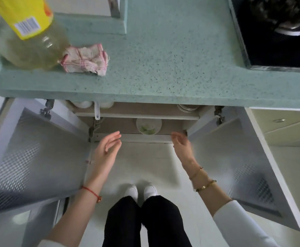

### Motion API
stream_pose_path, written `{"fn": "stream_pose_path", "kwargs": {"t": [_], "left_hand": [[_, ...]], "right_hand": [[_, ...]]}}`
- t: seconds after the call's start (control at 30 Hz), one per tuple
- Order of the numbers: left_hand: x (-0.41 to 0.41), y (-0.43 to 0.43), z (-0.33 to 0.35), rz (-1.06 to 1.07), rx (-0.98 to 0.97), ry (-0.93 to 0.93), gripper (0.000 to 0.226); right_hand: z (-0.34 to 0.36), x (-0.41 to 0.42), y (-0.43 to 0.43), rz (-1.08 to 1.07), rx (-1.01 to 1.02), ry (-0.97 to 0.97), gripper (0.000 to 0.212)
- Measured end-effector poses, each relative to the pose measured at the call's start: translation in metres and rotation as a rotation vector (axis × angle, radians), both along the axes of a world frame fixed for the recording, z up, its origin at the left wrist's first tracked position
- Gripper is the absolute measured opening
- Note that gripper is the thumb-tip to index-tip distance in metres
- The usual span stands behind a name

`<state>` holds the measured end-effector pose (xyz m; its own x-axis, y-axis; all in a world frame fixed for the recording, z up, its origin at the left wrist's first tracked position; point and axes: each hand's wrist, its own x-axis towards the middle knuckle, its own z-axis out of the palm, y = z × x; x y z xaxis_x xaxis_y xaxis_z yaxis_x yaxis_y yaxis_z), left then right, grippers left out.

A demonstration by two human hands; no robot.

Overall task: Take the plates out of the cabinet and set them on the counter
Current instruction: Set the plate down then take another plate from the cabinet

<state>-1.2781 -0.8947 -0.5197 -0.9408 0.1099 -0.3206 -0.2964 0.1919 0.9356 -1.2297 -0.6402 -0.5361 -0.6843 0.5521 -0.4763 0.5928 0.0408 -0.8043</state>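
Two empty hands hover before the open cabinet [136, 115]: left hand [108, 148] and right hand [182, 145], fingers loosely spread. One stack of plates [187, 107] sits upper shelf, right, beneath the counter [163, 68]. One bottle [30, 32]: yellow label, barcode, no readable words.

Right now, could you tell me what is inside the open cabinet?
Upper shelf: stacked plates at right, white dishes at left. Lower shelf: a round container with green bits. The counter hides everything deeper.

You'll find the plates [187, 108] stacked on the upper shelf of the open cabinet [136, 115], far right. Only their pale rims show beneath the speckled teal worktop [163, 68].
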Motion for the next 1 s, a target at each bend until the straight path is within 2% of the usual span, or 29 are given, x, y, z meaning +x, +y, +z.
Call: {"fn": "stream_pose_path", "kwargs": {"t": [0.17,0.3,0.5,0.6,0.8,1.0], "left_hand": [[-0.043,0.019,-0.122,-0.041,-0.141,-0.051,0.032],[-0.080,0.032,-0.224,0.010,-0.176,-0.093,0.011],[-0.134,0.053,-0.359,-0.109,-0.277,-0.029,0.031],[-0.163,0.071,-0.408,-0.151,-0.268,-0.010,0.046],[-0.210,0.106,-0.474,-0.090,-0.289,0.044,0.057],[-0.231,0.119,-0.516,-0.152,-0.423,0.088,0.046]], "right_hand": [[-0.125,-0.036,0.017,0.002,0.065,-0.039,0.024],[-0.229,-0.064,0.028,0.015,0.131,-0.031,0.022],[-0.366,-0.103,0.049,0.085,0.229,0.006,0.019],[-0.407,-0.124,0.062,0.055,0.225,0.045,0.020],[-0.461,-0.166,0.083,0.078,0.282,0.051,0.025],[-0.496,-0.195,0.088,0.113,0.362,0.047,0.029]]}}
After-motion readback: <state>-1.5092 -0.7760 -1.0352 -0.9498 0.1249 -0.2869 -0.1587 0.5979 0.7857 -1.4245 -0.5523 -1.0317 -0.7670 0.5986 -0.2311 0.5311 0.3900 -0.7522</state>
